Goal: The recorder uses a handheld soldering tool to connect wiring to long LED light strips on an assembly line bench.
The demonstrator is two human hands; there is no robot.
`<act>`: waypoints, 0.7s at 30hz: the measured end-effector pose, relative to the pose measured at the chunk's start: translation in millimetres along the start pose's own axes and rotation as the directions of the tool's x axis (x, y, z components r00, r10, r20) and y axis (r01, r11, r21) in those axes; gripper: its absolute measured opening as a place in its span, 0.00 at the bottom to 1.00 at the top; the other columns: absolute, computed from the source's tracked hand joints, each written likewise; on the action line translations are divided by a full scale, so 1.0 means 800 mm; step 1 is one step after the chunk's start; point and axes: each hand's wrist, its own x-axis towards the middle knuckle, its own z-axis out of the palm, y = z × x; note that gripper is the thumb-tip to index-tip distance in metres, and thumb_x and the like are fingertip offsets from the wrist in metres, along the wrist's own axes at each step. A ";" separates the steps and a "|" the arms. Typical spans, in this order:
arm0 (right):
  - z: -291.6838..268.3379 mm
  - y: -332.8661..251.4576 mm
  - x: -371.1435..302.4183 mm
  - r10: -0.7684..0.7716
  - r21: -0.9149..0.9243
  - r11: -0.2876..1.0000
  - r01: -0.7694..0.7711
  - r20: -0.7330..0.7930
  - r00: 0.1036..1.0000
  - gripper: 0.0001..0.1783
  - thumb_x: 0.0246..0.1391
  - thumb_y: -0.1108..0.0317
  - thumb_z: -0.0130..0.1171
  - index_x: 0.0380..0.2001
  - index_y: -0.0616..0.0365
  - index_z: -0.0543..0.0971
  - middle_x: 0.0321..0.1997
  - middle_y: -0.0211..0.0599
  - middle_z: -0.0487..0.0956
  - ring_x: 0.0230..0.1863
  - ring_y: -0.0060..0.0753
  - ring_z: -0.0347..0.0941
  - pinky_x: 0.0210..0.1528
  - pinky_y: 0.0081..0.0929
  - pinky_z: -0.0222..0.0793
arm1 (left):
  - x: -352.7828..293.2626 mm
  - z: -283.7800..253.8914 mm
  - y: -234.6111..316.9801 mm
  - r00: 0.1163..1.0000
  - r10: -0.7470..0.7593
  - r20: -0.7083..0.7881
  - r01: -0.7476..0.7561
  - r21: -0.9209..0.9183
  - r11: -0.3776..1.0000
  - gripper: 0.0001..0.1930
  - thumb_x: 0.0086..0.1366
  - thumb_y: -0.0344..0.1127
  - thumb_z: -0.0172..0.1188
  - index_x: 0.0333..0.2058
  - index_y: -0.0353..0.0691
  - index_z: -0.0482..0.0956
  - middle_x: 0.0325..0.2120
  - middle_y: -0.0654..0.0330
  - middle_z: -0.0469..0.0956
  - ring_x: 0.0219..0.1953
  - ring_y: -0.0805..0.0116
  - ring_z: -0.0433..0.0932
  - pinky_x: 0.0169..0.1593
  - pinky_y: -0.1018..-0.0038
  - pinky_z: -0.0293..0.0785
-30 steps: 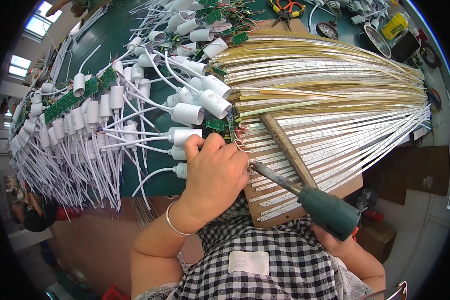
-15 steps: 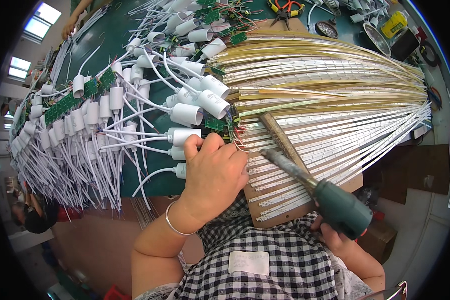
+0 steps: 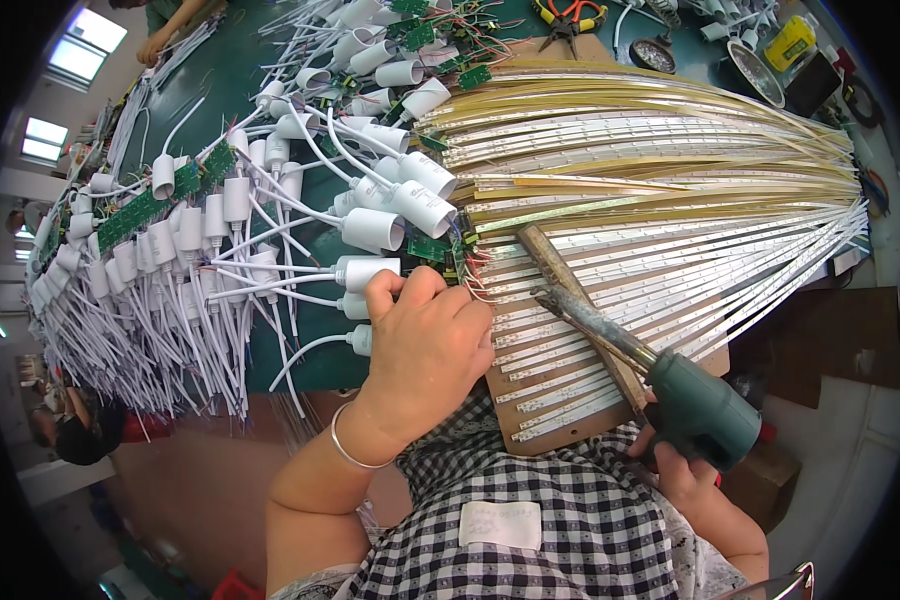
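Green-handled soldering iron (image 3: 708,412), grasped by the right hand (image 3: 682,476), slants above white strips (image 3: 660,277) while the left hand (image 3: 428,345) curls beside red wires (image 3: 477,275), its pinch hidden; soldering seems under way, the next joint probably calling for steadied wires and a lowered tip.

Strips (image 3: 670,150) on board (image 3: 577,437), bar (image 3: 562,270) across strips. Caps (image 3: 372,228) left of strips, on table (image 3: 325,375). Left hand (image 3: 430,335) between near caps and strips; iron (image 3: 705,410) in right hand (image 3: 682,475), above strips. Pliers (image 3: 572,20) behind strips, bottle (image 3: 790,42) right of pliers.
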 end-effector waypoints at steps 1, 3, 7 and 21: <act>0.000 0.001 0.000 0.002 0.019 1.000 -0.001 -0.019 1.000 0.32 0.51 0.72 0.47 0.61 0.66 0.58 0.58 0.47 0.69 0.30 0.33 0.75 0.32 0.27 0.75 | 0.000 0.001 0.000 1.000 0.001 -0.003 -0.001 0.008 1.000 0.05 0.45 0.32 0.64 0.18 0.47 0.74 0.21 0.71 0.72 0.33 0.69 0.68 0.45 0.63 0.53; 0.003 0.000 0.002 0.016 0.076 0.997 -0.011 -0.070 0.997 0.31 0.53 0.70 0.49 0.61 0.65 0.58 0.57 0.47 0.69 0.28 0.33 0.75 0.30 0.27 0.74 | -0.001 0.002 0.000 1.000 0.001 -0.008 -0.001 0.023 1.000 0.06 0.45 0.32 0.64 0.18 0.47 0.74 0.21 0.71 0.72 0.33 0.69 0.68 0.45 0.63 0.53; 0.007 0.002 0.001 0.066 0.172 0.985 -0.030 -0.210 0.975 0.30 0.55 0.67 0.51 0.60 0.65 0.59 0.55 0.49 0.70 0.25 0.34 0.75 0.26 0.26 0.74 | 0.001 0.003 0.002 1.000 0.005 0.003 -0.005 0.028 1.000 0.06 0.44 0.32 0.64 0.19 0.47 0.74 0.21 0.71 0.72 0.33 0.69 0.68 0.45 0.64 0.53; 0.022 -0.017 0.014 0.105 0.193 0.981 -0.005 -0.510 0.854 0.25 0.51 0.66 0.51 0.50 0.71 0.67 0.34 0.45 0.76 0.17 0.26 0.70 0.18 0.18 0.60 | -0.014 0.007 -0.001 0.999 0.013 -0.052 -0.011 0.044 0.999 0.05 0.47 0.32 0.63 0.23 0.46 0.75 0.23 0.68 0.72 0.36 0.67 0.69 0.47 0.63 0.56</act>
